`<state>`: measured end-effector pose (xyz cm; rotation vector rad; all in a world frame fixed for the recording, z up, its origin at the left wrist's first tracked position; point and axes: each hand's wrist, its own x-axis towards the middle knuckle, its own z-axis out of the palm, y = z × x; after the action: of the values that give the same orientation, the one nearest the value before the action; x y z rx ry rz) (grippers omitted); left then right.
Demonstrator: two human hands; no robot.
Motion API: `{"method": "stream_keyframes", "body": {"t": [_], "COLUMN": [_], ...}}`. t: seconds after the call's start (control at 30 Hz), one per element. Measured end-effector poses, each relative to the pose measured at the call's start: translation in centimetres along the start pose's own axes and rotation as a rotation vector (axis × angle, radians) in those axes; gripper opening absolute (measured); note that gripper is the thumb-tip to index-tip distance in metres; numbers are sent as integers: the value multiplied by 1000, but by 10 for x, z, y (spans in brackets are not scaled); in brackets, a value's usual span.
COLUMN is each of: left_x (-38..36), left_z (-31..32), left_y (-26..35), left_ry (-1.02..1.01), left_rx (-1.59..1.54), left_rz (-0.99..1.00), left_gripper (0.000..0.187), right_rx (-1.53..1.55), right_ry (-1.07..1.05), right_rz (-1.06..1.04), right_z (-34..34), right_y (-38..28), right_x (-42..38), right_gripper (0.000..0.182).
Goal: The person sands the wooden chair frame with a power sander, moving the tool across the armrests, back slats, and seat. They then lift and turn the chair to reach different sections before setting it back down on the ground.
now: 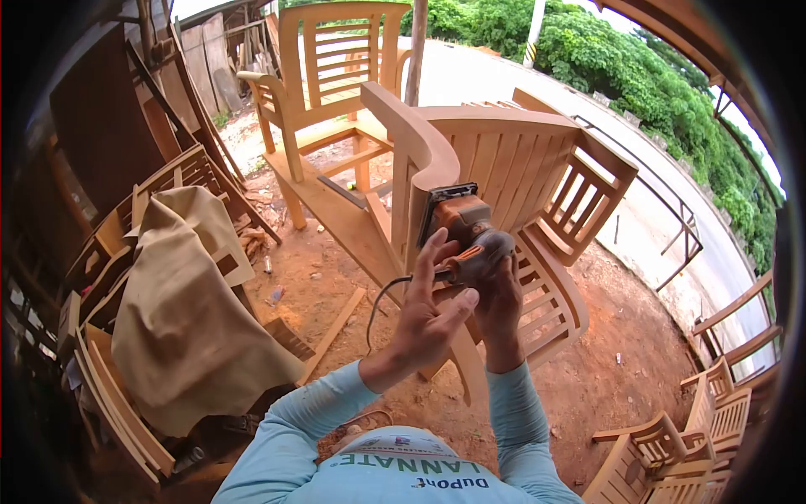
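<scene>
An orange-and-black electric sander (470,225) rests with its flat pad against the curved wooden arm (432,164) of a slatted piece of furniture that lies tipped over. My right hand (501,307) is wrapped around the sander's dark rear body. My left hand (420,315) is beside the sander's near side, its fingers and thumb apart; some fingertips seem to touch the housing, though the contact is partly hidden. A black cord (375,315) runs from the sander past my left hand and hangs down. Wide wooden slats (495,160) extend behind the sander.
A wooden armchair (340,67) stands on a plank bench (336,197) behind. To the left, a tan cloth (189,311) covers stacked wooden frames. More slatted chairs (663,445) stand at lower right. A loose wood strip (336,332) lies on the reddish dirt ground (621,336).
</scene>
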<state>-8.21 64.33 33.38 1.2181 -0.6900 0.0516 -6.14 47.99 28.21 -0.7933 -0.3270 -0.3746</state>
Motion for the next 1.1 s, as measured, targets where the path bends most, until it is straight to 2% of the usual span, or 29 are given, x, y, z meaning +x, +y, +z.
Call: {"method": "stream_keyframes", "body": {"t": [0.07, 0.17, 0.2, 0.33, 0.47, 0.57, 0.6, 0.73, 0.87, 1.0, 1.1], "left_x": [-3, -1, 1, 21, 48, 72, 78, 108, 140, 184, 191], "left_z": [-15, -46, -52, -91, -131, -161, -162, -185, -204, -238, -242], "left_y": [6, -1, 5, 13, 0, -28, -24, -26, -39, -99, -104], "left_ry": [51, 109, 158, 225, 234, 166, 193, 71, 29, -93, -162], "left_rx": [-44, -115, -209, -325, -425, -523, -538, -616, -580, -646, -744], "left_rz": [-14, 12, -32, -68, -136, -123, -119, -159, -220, -205, -241], "left_gripper": [72, 69, 69, 77, 79, 78, 74, 68, 60, 58, 57], "right_rx": [-48, -244, -201, -281, -356, -406, -368, -423, -597, -764, -857], "right_ry": [72, 47, 37, 33, 59, 60, 40, 45, 63, 132, 98], "right_rz": [-37, -178, -180, -222, -271, -254, -264, -250, -233, -238, -250], "right_z": [20, 49, 58, 94, 121, 140, 145, 164, 167, 160, 157], "right_y": [10, 31, 38, 63, 94, 107, 114, 125, 140, 164, 160], "right_x": [-14, -25, -28, -30, -24, -13, -8, 8, 26, 46, 50], "right_gripper": [46, 54, 65, 76, 80, 80, 80, 80, 78, 74, 75]}}
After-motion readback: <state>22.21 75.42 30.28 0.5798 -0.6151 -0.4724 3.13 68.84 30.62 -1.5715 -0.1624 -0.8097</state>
